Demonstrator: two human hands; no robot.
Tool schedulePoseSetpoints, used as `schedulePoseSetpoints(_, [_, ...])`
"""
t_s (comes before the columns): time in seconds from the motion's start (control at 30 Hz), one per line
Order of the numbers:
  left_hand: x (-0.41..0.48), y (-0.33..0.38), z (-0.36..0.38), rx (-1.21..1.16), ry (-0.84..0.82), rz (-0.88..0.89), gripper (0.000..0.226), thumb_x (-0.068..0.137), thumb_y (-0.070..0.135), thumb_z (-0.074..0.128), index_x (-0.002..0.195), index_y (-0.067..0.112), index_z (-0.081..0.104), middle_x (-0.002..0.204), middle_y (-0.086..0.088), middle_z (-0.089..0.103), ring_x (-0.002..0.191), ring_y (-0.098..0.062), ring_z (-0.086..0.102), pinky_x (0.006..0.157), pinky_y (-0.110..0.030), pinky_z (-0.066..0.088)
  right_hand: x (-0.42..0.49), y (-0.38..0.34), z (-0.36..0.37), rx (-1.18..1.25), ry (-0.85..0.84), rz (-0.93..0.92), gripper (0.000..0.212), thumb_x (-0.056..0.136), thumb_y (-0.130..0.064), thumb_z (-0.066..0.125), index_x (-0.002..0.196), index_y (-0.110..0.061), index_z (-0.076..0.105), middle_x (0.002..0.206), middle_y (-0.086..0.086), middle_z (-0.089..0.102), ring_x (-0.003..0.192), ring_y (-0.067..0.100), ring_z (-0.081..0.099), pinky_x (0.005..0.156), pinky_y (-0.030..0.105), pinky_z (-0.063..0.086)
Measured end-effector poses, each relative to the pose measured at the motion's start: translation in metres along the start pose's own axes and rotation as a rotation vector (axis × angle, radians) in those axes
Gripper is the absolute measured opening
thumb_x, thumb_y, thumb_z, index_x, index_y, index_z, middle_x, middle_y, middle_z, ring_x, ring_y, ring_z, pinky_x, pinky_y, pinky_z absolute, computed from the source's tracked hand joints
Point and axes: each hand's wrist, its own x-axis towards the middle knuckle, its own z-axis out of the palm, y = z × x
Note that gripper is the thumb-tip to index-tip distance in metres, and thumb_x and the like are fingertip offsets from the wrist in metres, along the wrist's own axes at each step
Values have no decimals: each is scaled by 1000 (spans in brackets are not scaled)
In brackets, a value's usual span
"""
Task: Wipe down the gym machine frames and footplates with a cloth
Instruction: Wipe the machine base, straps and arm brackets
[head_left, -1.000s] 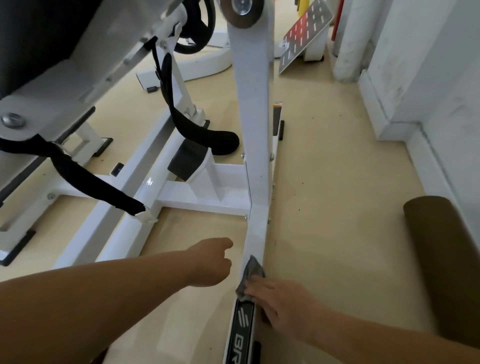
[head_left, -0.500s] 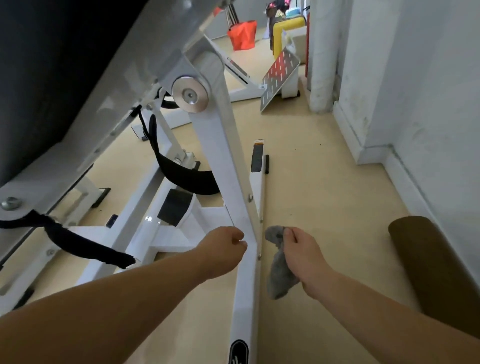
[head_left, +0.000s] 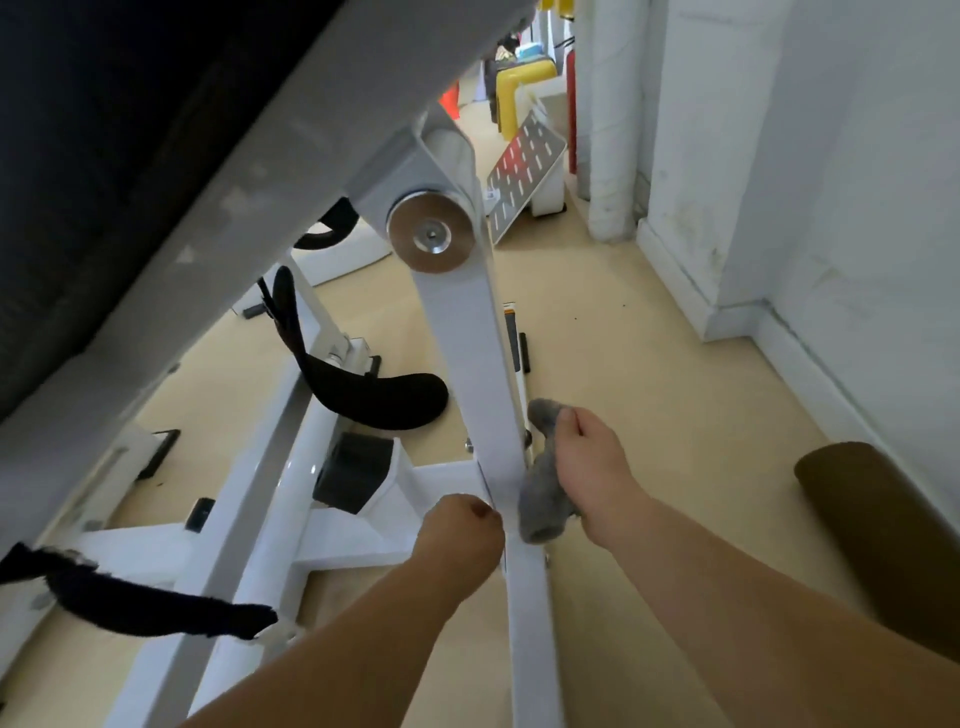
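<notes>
While beside white frame (head_left: 467, 353), grey cloth (head_left: 543, 499).

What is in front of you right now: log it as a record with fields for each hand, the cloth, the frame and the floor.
right hand: grips the cloth
left hand: curled fist, nothing seen in it, by the post foot
cloth: grey, bunched, hanging at the post's right edge
frame: white slanted post, metal disc at its top
floor: brown roll near the wall

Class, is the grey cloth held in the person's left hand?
No, the right hand grips the grey cloth beside the white upright; the left hand holds no cloth.
</notes>
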Motion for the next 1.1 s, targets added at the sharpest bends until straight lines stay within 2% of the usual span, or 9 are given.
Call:
schedulePoseSetpoints(0.1, [3, 0, -18, -140, 169, -16, 32, 104, 21, 47, 75, 15, 61, 76, -7, 62, 72, -22, 61, 72, -36, 56, -2, 3, 26, 210, -184, 212, 36, 105, -57, 35, 122, -36, 59, 117, 0, 64, 102, 19, 59, 94, 40, 47])
schedulePoseSetpoints(0.23, [-11, 11, -44, -420, 327, -42, 23, 106, 32, 47, 96, 20, 64, 98, -5, 65, 94, -20, 65, 77, -31, 51, 6, 23, 29, 448, -327, 528, 102, 66, -96, 56, 124, -13, 63, 100, 8, 68, 97, 27, 66, 101, 39, 51])
schedulePoseSetpoints(0.37, [-28, 20, -48, -481, 342, -58, 14, 107, 32, 48, 111, 28, 60, 99, 8, 62, 96, -15, 62, 92, -35, 52, -8, 9, 38, 444, -242, 364, 70, 67, -91, 45, 112, -40, 59, 101, 2, 63, 89, 24, 63, 70, 31, 54])
schedulePoseSetpoints(0.43, [-38, 26, -45, -419, 324, -39, 14, 109, 31, 45, 103, 30, 57, 93, 12, 57, 85, -5, 55, 78, -24, 46, -13, -6, 43, 439, -197, 242, 73, 72, -84, 39, 130, -44, 56, 128, 3, 59, 115, 27, 58, 91, 41, 50])
schedulePoseSetpoints(0.5, [-44, 33, -45, -364, 322, -9, 15, 110, 30, 42, 101, 30, 54, 91, 12, 54, 78, -3, 49, 67, -16, 39, -22, -17, 41, 410, -176, 140, 55, 93, -70, 36, 139, -44, 49, 134, 2, 56, 122, 26, 53, 108, 49, 42])
schedulePoseSetpoints(0.63, [-50, 47, -44, -402, 349, 6, 17, 110, 30, 41, 105, 32, 57, 96, 7, 60, 82, -5, 52, 62, -15, 36, -26, -14, 19, 340, -270, 180, 42, 104, -62, 34, 127, -35, 55, 119, 3, 62, 108, 24, 59, 97, 42, 50])
schedulePoseSetpoints(0.73, [-51, 53, -38, -405, 358, 15, 22, 109, 28, 40, 113, 27, 62, 97, 3, 62, 83, -10, 55, 66, -18, 42, -23, -20, 5, 209, -321, 159, 45, 105, -60, 32, 134, -32, 53, 119, -1, 61, 111, 23, 58, 106, 48, 47])
schedulePoseSetpoints(0.93, [-51, 60, -42, -380, 417, 65, 32, 110, 29, 39, 137, 28, 56, 102, 16, 56, 85, 1, 49, 76, -19, 40, -21, -45, 0, 158, -367, -264, 48, 108, -55, 30, 155, -56, 24, 151, -20, 42, 140, 9, 40, 122, 40, 29])
schedulePoseSetpoints(1.1, [-49, 53, -33, -313, 356, 16, 39, 110, 27, 39, 147, 26, 50, 141, 5, 56, 124, -18, 53, 105, -31, 40, -6, 7, 7, -34, -329, -70, 55, 110, -51, 22, 162, -34, 21, 159, -2, 38, 145, 24, 38, 122, 44, 29])
